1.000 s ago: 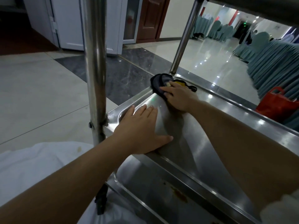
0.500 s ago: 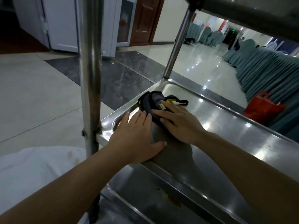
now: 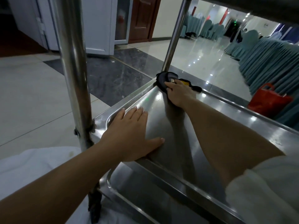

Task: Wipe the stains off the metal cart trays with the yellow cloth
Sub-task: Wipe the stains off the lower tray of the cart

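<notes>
A glossy tiled floor [image 3: 37,97] runs back to a white cabinet [image 3: 97,26] and a brown door [image 3: 142,18], with rows of teal-draped chairs [image 3: 267,54] off to the right of the cart. Taking the cart's near steel post [image 3: 74,70] as the landmark: just right of its base, the left hand [image 3: 131,136] lies flat on the middle tray [image 3: 226,120] — fingers straight and together, thumb spread toward the tray's near rim, holding nothing. Farther right and deeper in, at the tray's far corner by the second post [image 3: 174,36], the right hand [image 3: 178,92] presses the cloth [image 3: 168,79] down with straight fingers; the cloth looks mostly dark with a yellow patch showing beside the fingers, bunched against the foot of that post. Below the middle tray, the lower tray [image 3: 145,188] shows beside the near post's foot. Well right of the near post, past the tray's far rim, a red bag [image 3: 268,101] stands on the floor. White fabric [image 3: 32,162] lies left of the near post, under the left forearm.
</notes>
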The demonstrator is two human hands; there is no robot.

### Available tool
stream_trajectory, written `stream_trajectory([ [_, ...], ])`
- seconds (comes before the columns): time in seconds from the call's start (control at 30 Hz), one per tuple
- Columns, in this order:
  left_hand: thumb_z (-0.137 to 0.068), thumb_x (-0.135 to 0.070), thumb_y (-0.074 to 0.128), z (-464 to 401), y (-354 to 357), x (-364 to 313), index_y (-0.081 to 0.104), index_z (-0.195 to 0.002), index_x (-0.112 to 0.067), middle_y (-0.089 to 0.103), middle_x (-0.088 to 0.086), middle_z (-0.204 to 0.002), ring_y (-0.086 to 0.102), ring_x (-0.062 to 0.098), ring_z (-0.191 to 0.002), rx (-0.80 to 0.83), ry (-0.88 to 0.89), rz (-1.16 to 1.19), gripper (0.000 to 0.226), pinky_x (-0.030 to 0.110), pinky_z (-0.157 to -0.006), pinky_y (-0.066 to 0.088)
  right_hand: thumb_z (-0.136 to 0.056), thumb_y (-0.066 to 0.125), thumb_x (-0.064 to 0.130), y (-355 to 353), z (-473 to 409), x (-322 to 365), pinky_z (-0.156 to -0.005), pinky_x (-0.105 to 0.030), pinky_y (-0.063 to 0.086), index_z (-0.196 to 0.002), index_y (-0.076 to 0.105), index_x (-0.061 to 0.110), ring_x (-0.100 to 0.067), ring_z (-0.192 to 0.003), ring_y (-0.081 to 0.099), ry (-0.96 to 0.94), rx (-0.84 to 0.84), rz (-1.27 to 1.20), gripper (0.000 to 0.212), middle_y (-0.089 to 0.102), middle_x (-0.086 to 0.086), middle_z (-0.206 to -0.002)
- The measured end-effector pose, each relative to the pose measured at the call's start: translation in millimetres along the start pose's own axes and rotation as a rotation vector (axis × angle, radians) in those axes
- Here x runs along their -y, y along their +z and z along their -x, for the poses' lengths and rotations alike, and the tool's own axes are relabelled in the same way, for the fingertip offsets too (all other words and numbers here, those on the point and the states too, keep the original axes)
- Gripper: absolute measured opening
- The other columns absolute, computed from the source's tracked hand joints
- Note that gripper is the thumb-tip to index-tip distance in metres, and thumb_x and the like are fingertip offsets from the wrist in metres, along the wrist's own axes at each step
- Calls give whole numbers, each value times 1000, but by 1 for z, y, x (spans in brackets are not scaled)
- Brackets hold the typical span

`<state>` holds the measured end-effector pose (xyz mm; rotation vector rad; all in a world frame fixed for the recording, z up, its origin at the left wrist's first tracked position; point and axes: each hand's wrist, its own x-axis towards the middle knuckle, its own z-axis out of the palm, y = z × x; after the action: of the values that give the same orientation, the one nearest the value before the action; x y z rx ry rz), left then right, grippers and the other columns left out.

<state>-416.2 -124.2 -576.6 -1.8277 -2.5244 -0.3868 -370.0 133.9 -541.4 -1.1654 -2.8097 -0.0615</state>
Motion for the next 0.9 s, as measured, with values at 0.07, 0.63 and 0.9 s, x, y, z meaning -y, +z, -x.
stream_trajectory([
  [0.07,-62,-88,5,-1,-1,0,13,-152,-20,11,1,-161,8,18,-148,1,4,1,113,43,-120,5,-99,30,36,-2,9,-15,-102,-51,38,-143,33,41,-33,-133,38,87,-1,0,44,26,1,-155],
  [0.63,-82,-75,21,-19,-11,-31,42,-126,-24,45,10,-133,39,32,-126,101,-18,-168,71,49,-103,34,-97,39,25,-65,147,-84,-108,-48,34,-146,31,30,-34,-135,37,-93,-161,29,51,36,-5,-152],
  [0.9,-62,-85,-3,-21,-3,-45,23,-147,-27,17,8,-158,12,30,-145,96,-6,-161,106,60,-113,13,-99,34,33,-33,89,-78,-117,-38,8,-143,39,27,-24,-146,13,-215,145,75,44,26,-2,-157],
])
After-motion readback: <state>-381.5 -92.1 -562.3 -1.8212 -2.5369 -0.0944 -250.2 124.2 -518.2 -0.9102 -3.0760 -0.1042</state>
